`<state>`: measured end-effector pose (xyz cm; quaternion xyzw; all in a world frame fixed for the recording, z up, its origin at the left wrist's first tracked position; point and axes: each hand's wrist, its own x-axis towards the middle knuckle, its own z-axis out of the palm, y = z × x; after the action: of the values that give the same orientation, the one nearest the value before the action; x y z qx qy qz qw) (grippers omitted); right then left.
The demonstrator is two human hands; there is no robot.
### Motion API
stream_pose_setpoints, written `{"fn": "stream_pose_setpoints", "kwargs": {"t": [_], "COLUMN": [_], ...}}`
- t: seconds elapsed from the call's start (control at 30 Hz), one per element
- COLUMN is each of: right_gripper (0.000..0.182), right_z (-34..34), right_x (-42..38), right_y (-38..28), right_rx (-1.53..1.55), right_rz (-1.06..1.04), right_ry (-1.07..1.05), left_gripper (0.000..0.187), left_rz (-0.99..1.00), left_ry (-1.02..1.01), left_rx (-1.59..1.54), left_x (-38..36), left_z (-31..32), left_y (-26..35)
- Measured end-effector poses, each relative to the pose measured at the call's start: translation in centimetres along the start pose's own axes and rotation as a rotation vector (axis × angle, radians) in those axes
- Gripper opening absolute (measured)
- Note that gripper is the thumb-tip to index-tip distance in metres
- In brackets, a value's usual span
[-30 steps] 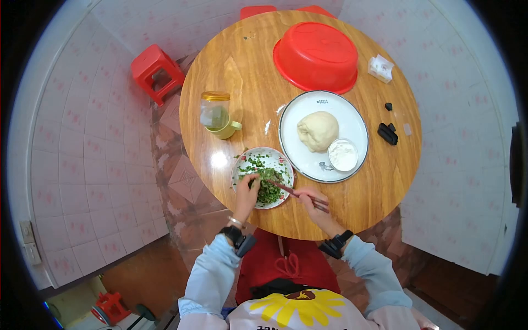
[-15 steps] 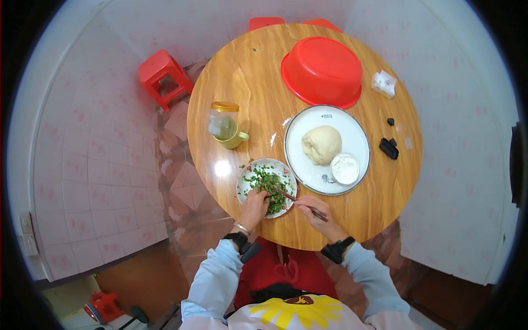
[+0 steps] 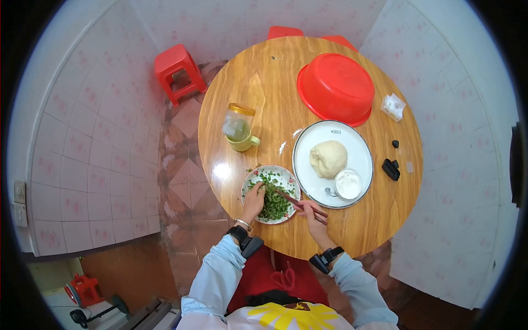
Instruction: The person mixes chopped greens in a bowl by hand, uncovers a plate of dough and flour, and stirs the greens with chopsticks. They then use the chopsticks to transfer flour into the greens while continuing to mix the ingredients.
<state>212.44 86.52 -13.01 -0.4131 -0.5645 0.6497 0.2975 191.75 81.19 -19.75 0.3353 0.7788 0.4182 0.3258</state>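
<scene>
A patterned bowl (image 3: 290,212) of chopped greens (image 3: 275,204) stands near the front edge of the round table. At the bowl's left side is my left hand (image 3: 253,201), its fingers at the edge of the greens; whether they pinch anything is too small to tell. My right hand (image 3: 312,213) is closed around dark chopsticks (image 3: 321,216), whose tips reach into the greens. Just beyond, a large white plate (image 3: 313,135) bears a lump of dough (image 3: 329,158) and a small bowl of white powder (image 3: 348,183).
Behind the plate is an upturned red basin (image 3: 338,88). A lidded jar (image 3: 238,122) stands in a green cup (image 3: 242,144) at the left. Black objects (image 3: 391,169) and a clear box (image 3: 393,107) lie at the right. A red stool (image 3: 179,71) stands on the floor.
The whole view has shifted, with the table lower in the frame. My right hand and the chopsticks are a little nearer the bowl and more steeply angled.
</scene>
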Motion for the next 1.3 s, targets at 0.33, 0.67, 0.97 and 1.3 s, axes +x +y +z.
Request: {"fn": "stream_pose_setpoints", "kwargs": {"t": [0.33,0.67,0.97,1.3], "right_gripper": [0.028,0.021,0.021,0.031], "right_z": [-2.6,-3.8,-5.0,-3.2], "right_x": [-2.4,-0.1,3.0,1.7], "right_y": [0.6,-5.3,-4.5,-1.7], "right_rx": [0.013,-0.077,-0.139,0.113], "right_rz": [0.119,-0.049,0.007,0.345], "right_ry": [-0.063,-0.063,0.003,0.154], "left_gripper": [0.027,0.040,0.080,0.060], "left_rz": [0.383,0.411,0.206,-0.058], "left_ry": [-0.118,-0.192,-0.244,-0.148], "left_rx": [0.265,0.271,0.660,0.186], "left_x": [-5.5,-4.2,-4.8,-2.3], "left_z": [-1.3,-2.8,-1.7,-0.7], "left_y": [0.6,1.8,3.8,0.4]}}
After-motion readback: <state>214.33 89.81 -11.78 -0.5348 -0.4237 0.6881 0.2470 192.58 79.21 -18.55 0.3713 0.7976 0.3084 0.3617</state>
